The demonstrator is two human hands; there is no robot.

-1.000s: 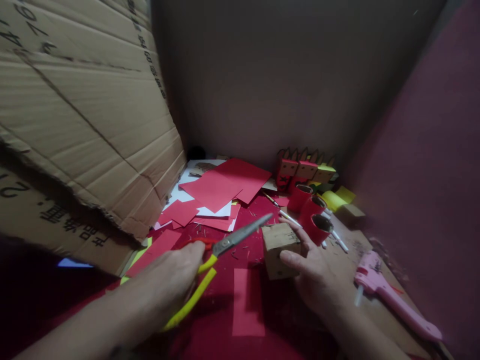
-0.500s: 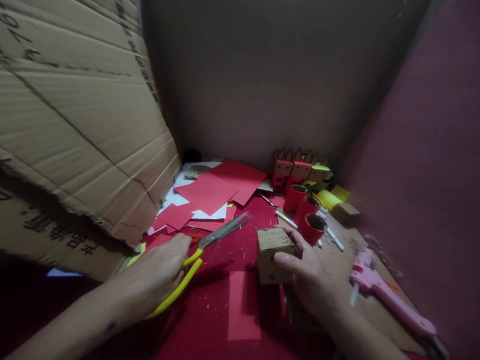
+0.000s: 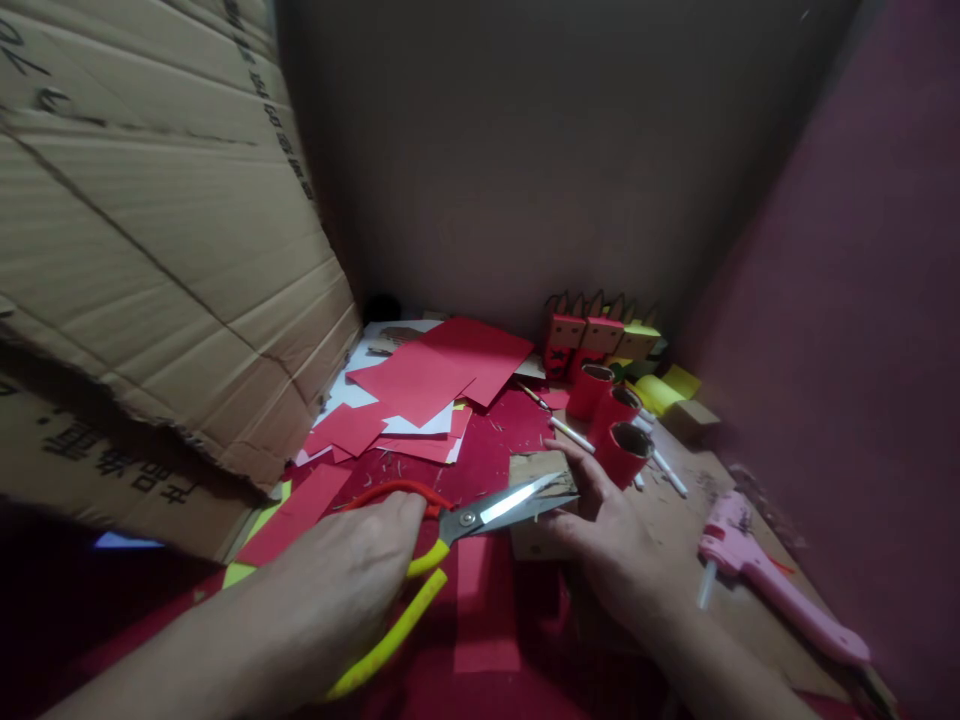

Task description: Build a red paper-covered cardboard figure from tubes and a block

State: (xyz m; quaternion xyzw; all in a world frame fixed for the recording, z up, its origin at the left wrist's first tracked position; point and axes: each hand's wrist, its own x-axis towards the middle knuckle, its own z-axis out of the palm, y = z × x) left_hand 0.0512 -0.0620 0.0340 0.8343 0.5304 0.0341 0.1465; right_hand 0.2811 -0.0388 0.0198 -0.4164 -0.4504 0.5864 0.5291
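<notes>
My left hand [image 3: 375, 560] is closed around a pair of scissors [image 3: 472, 520] with red and yellow handles. The blades point right and pass in front of a small cardboard box [image 3: 536, 467], hiding part of its front. My right hand [image 3: 604, 515] grips that box from its right side, thumb in front and fingers behind. Whether the blades touch the box, I cannot tell. Below the box lies a strip of red paper [image 3: 486, 620] on the red tabletop [image 3: 420, 655].
Red paper sheets [image 3: 442, 370] lie at the back. Several red tubes [image 3: 626, 455] stand right of the box, near decorated cardboard figures [image 3: 585, 335]. A pink glue gun [image 3: 780, 590] rests on a cardboard sheet [image 3: 675, 530]. A large cardboard panel [image 3: 172, 230] leans at the left.
My left hand has moved right and nearer with the scissors, bringing the blades in front of the box. My right hand keeps holding the box in nearly the same place.
</notes>
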